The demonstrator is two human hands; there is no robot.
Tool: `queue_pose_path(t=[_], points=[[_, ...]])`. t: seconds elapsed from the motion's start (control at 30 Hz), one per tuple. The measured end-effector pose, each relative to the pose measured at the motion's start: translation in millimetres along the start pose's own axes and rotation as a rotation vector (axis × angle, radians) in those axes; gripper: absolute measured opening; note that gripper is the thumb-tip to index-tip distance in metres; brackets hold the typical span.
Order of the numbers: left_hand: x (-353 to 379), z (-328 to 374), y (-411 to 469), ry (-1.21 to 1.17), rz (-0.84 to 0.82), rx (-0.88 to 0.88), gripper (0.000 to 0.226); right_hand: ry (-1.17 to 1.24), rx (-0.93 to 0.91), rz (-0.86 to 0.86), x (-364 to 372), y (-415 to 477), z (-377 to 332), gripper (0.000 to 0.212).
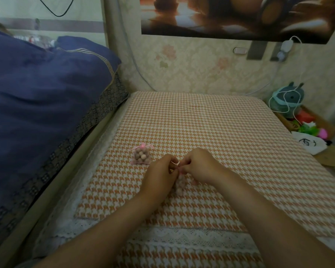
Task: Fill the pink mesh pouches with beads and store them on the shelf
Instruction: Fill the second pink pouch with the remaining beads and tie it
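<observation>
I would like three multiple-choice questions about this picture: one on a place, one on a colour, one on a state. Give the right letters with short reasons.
1. Where does the filled pouch lie?
A) on a shelf
B) on the checked cloth, left of both hands
C) in a hand

2. What colour is the quilt?
A) green
B) red
C) dark blue

3. What are the hands doing?
A) resting flat
B) both pinching the top of a second pouch
C) lifting the filled pouch

Answers:
1 B: it lies free on the cloth, left of the left hand.
2 C: dark blue folds fill the left side.
3 B: the left hand and right hand meet with curled fingers above the second pouch.
</observation>
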State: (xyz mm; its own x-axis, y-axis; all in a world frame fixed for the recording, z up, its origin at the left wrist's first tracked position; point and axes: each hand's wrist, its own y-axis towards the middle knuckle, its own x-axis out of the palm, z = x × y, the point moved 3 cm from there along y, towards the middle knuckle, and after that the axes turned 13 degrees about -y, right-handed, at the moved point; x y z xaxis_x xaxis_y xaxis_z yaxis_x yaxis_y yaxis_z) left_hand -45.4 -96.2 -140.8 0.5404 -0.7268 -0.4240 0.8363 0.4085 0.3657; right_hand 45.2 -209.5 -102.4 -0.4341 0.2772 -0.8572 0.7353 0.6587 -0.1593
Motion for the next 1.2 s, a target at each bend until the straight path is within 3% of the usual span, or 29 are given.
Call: queue_pose_path(t=[0.23, 0.37, 0.53, 0.63, 0.87, 1.2], points=[[0, 1, -1, 0.043, -0.011, 0.000, 0.011, -0.351, -0.146, 0.024, -1, 3, -6, 0.010], [-1, -1, -5, 0.015, 0.042, -0.035, 0.012, -0.333, -0.151, 0.059, 4, 3, -5, 0.011], [-1, 0, -13, -0.058, -0.090, -0.180, 0.027, -0.153, -0.035, 0.062, 1, 2, 5, 0.017], [-3, 2, -16, -0.041, -0.143, -0.166, 0.033, 0.054, 0.030, -0.002, 1, -1, 5, 0.015], [-8, 4, -13, -0.049, 0.007, -0.078, 0.026, 0.440, 0.101, -0.166, 5, -5, 0, 0.013], [-5, 5, -18, -0.016, 0.110, 0.101, 0.009, 0.575, 0.190, -0.184, 6, -5, 1, 0.016]])
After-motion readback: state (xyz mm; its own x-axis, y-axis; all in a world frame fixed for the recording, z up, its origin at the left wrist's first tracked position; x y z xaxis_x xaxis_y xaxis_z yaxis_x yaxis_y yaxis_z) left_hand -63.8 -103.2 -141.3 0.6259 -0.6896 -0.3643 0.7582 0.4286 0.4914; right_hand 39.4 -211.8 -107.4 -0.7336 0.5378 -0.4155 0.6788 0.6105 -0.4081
